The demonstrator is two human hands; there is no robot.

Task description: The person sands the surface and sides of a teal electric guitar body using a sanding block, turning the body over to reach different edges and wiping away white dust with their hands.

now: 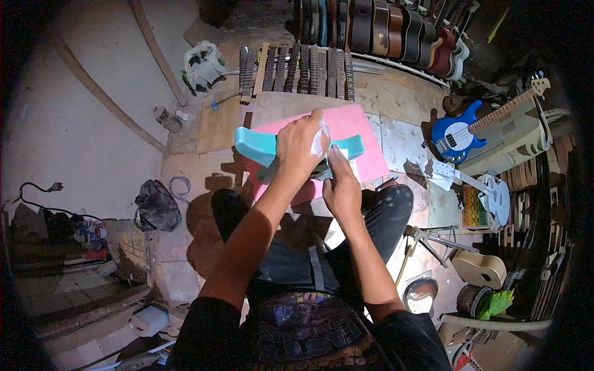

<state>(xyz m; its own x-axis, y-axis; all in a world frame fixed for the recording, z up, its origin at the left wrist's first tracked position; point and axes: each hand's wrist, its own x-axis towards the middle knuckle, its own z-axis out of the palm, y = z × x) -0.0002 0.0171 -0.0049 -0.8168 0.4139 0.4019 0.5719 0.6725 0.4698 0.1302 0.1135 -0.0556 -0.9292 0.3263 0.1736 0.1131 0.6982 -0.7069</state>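
A turquoise guitar body (257,145), with curved ends to both sides, lies on a pink sheet (365,120) before my knees. Over its middle bends my left hand (302,143), closed, with a white smear across its back. What its curled fingers hold is hidden. My right hand (342,188) grips the near right side of the body, its thumb up beside a small white patch (354,146). The two hands are close together and hide the body's centre.
Several guitar necks (297,71) lie in a row beyond the sheet. Guitars (383,28) stand behind them. A blue bass (458,133) leans at the right, near a pale blue guitar (495,201). A black bag (158,205) sits left; a wooden guitar body (479,269) lies lower right.
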